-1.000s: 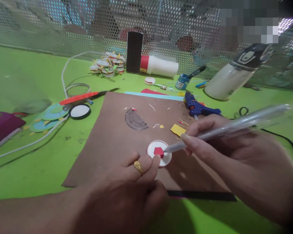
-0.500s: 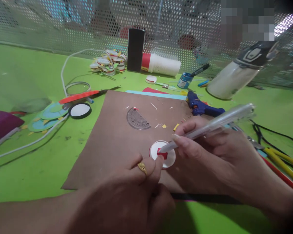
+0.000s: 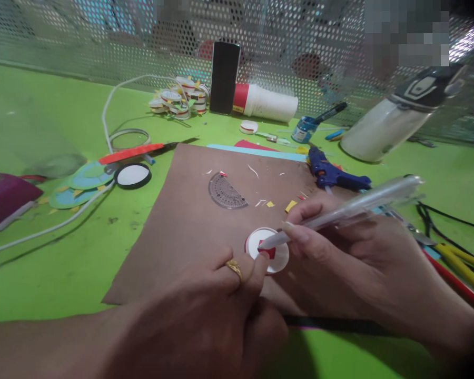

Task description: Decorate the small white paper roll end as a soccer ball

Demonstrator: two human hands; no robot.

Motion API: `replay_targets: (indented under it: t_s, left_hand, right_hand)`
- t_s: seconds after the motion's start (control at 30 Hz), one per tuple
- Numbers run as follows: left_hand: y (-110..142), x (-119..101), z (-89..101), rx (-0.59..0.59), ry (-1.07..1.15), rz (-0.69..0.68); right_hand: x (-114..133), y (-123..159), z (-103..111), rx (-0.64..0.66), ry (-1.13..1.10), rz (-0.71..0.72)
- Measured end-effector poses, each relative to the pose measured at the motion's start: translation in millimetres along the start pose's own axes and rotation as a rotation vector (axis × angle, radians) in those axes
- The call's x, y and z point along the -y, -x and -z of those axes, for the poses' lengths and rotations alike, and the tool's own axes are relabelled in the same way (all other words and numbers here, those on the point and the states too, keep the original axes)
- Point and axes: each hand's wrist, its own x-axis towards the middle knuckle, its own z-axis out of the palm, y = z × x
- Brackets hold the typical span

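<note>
A small white round disc [image 3: 278, 261] with a red rim lies on the brown board [image 3: 174, 221], and a red paper piece [image 3: 271, 251] sits on its face. My left hand [image 3: 225, 295], wearing a gold ring, is curled at the disc's near-left edge. One of its fingertips presses on the red piece; its thumb is hidden. My right hand [image 3: 339, 247] is closed around a pale, translucent pen [image 3: 363, 202], held slanted, its tip at the upper left of the red piece. Beyond the disc lie a clear protractor [image 3: 227, 192] and yellow paper scraps [image 3: 290, 206].
A blue glue gun [image 3: 335, 173] and yellow-handled pliers [image 3: 458, 260] lie to the right. At the back stand a phone [image 3: 224, 78], a paper cup stack [image 3: 272, 104], a paint jar [image 3: 304, 130] and a bottle [image 3: 383, 129]. An orange cutter [image 3: 130, 153] lies at left.
The whole view has shifted slightly, so things appear a little further right. Both hands keep the same hold, with the pen tip still at the red piece.
</note>
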Motion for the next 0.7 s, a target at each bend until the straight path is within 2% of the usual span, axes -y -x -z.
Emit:
replay_targets:
  t_s: [0.2, 0.7]
  left_hand:
    - [-3.1, 2.3, 3.2, 0.029, -0.026, -0.031]
    - [-2.1, 0.1, 2.9, 0.038, -0.041, -0.014]
  right_hand:
    - [4.1, -0.9, 1.4, -0.027, 0.103, 0.009]
    - [5.6, -2.3, 0.0, -0.003, 0.105, 0.038]
